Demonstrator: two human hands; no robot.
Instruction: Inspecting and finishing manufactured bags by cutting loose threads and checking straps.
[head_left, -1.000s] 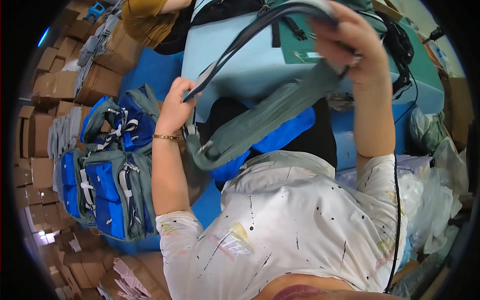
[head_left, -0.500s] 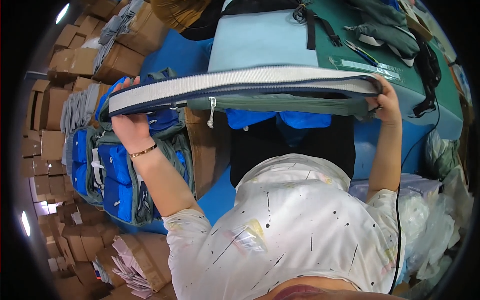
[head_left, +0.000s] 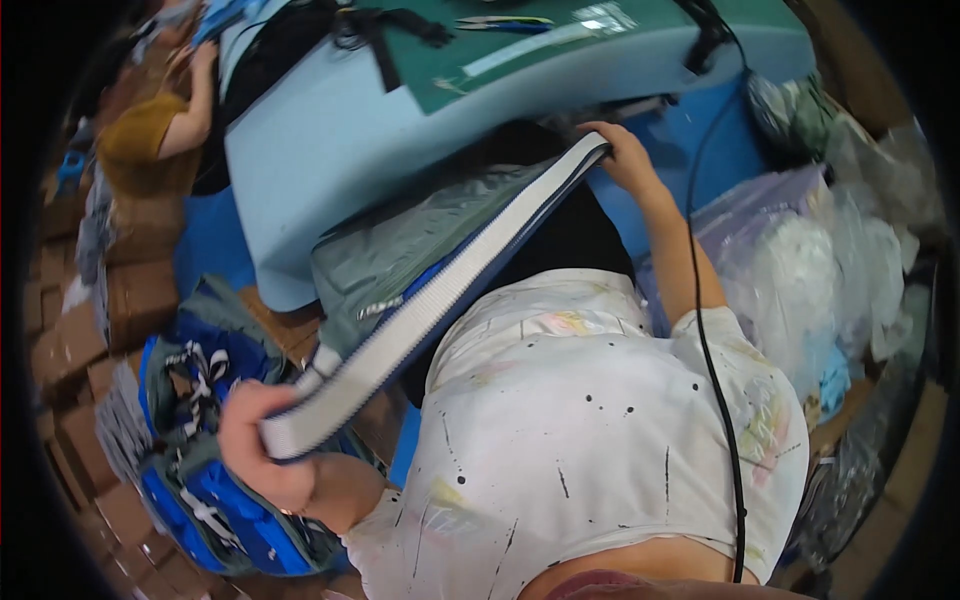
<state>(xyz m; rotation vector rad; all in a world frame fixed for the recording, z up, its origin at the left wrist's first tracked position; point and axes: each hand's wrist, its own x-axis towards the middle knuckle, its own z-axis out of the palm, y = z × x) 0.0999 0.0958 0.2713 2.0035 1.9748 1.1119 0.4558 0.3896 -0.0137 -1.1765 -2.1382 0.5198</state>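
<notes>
A long white ribbed fabric band (head_left: 430,305) with dark blue edges slants across in front of me. Its left end is low and close to my body, its right end farther away. My left hand (head_left: 262,450) is wrapped round the left end, slightly blurred. At the upper right end, my right hand (head_left: 622,160) grips the band, fingers partly hidden behind it. Alongside the band hangs grey-green bag fabric (head_left: 400,250) with a shiny surface and a bit of blue showing. Whether it is joined to the band I cannot tell.
Beyond is a table (head_left: 300,170) with a green mat (head_left: 440,75), pliers-like snips (head_left: 505,22) and black straps (head_left: 385,60). Blue and grey-green bags (head_left: 215,490) are piled at left. Cardboard boxes (head_left: 90,430), plastic bags (head_left: 790,240), a dangling black cable (head_left: 705,350) and a person (head_left: 150,140) surround me.
The band went from nearly level to steeply slanted. My left hand came down and closer to my body, closing round the end. The view turned, bringing another person in at left.
</notes>
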